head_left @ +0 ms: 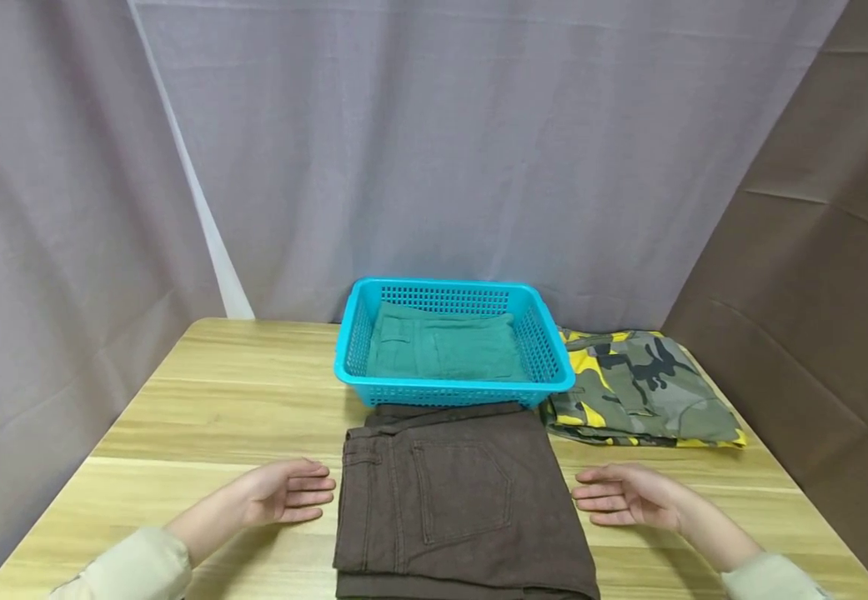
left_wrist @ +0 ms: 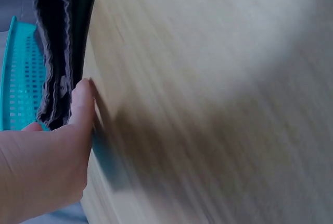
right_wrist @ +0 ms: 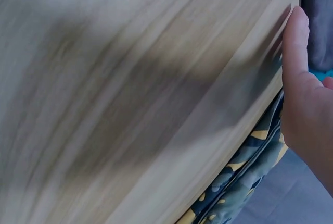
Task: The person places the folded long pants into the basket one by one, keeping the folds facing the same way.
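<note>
Brown trousers (head_left: 467, 496) lie folded between the left hand (head_left: 283, 493) and right hand (head_left: 629, 497), apparently for even reach from both sides; each hand's fingers extend, gripping nothing.

My left hand (head_left: 283, 493) and right hand (head_left: 632, 498), fingers nearly straight, just beside opposite edges of the brown trousers (head_left: 464, 496).

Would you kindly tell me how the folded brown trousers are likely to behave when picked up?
The brown trousers will probably sag if lifted at one edge, being soft folded cloth. Their separate layers, visible at the side, may slip or unfold. Lying flat on the table, they seem unlikely to roll.
</note>
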`<state>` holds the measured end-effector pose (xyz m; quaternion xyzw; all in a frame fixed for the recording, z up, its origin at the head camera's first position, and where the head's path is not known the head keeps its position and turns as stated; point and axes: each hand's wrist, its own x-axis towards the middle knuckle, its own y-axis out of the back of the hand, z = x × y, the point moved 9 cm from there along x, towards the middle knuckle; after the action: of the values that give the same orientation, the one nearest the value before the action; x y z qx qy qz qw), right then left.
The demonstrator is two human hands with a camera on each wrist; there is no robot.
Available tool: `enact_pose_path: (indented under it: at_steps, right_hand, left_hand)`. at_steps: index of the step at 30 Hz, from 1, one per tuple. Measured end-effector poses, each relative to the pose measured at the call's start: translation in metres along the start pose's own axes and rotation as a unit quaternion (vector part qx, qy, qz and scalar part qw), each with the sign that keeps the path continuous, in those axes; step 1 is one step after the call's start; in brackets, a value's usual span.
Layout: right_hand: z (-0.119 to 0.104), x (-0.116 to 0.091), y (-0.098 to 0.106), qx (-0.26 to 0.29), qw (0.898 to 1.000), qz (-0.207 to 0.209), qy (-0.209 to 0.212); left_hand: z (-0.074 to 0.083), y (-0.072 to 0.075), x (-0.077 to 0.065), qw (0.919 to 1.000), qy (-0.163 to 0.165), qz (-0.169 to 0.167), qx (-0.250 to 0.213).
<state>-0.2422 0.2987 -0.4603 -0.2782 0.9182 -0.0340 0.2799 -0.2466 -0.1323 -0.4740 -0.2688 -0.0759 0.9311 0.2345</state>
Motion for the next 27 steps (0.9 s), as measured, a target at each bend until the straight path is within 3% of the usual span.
enact_pose_path:
  at_steps: [4,10,20,27]
  right_hand:
    - [0.001,0.004,-0.005,0.008,1.000,-0.010,-0.001]
    - [0.004,0.009,-0.007,-0.004,1.000,0.016,-0.005]
    - [0.005,0.017,-0.012,-0.006,1.000,0.026,-0.011]
    - [0.003,0.024,-0.030,0.035,0.999,-0.032,-0.004]
  left_hand:
    - [0.001,-0.005,0.005,0.9999,-0.009,0.007,0.002]
    - [0.003,-0.009,0.005,0.9997,-0.011,0.006,0.022]
    - [-0.003,-0.016,0.016,0.9972,0.024,0.042,0.057]
    - [-0.005,-0.024,0.028,0.9947,0.030,0.052,0.084]
